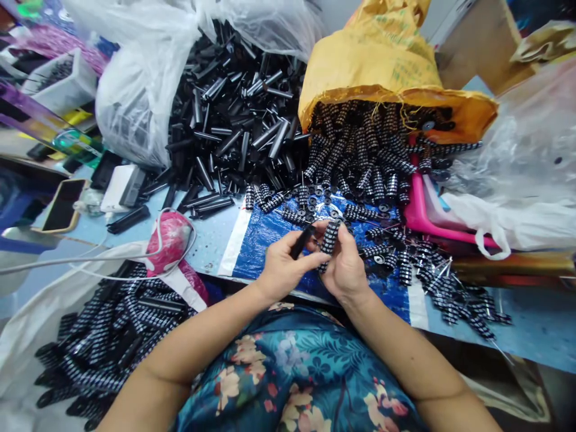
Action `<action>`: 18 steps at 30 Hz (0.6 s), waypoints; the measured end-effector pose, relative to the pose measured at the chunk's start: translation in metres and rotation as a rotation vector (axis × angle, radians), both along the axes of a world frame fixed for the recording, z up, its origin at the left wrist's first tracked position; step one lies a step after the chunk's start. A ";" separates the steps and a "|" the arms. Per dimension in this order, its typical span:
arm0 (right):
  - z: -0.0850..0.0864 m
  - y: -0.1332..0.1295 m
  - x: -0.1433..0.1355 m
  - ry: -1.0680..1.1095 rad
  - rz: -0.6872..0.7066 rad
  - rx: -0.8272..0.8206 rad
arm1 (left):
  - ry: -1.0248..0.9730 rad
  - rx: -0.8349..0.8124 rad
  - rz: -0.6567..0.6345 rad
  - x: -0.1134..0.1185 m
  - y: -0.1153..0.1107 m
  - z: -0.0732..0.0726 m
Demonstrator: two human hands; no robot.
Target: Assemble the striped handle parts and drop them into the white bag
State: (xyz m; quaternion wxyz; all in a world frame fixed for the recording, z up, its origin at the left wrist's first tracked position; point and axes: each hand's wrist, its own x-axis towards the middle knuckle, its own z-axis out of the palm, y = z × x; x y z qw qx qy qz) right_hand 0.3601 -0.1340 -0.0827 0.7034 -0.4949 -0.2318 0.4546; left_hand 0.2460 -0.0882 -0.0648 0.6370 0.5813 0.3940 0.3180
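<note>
Head view: black piece [300,243] is pinched by the left hand [283,265], checked piece [330,236] gripped by the right hand [351,273], so probably mid-pairing tbh, with steady lining-up called for.

Rough studded cylinder [331,237], smooth glossy plastic tubes [279,139], creased sack [373,60], shiny plastic sheet [257,245]

Black tube [302,242] is held in left hand [283,264], checkered cylinder [330,236] in right hand [350,267]. More checkered cylinders [360,144] are heaped at yellow sack [371,66], some scattered on blue sheet [258,243].
</note>
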 end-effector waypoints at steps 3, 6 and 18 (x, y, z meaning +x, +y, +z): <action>-0.005 -0.003 0.005 -0.315 0.084 0.037 | -0.019 -0.021 -0.040 0.006 0.000 0.001; -0.007 -0.014 0.025 -0.835 0.174 0.167 | 0.005 -0.094 -0.044 -0.004 0.003 0.005; 0.002 -0.026 0.026 -1.274 0.246 0.461 | -0.094 -0.249 0.093 -0.013 -0.007 -0.007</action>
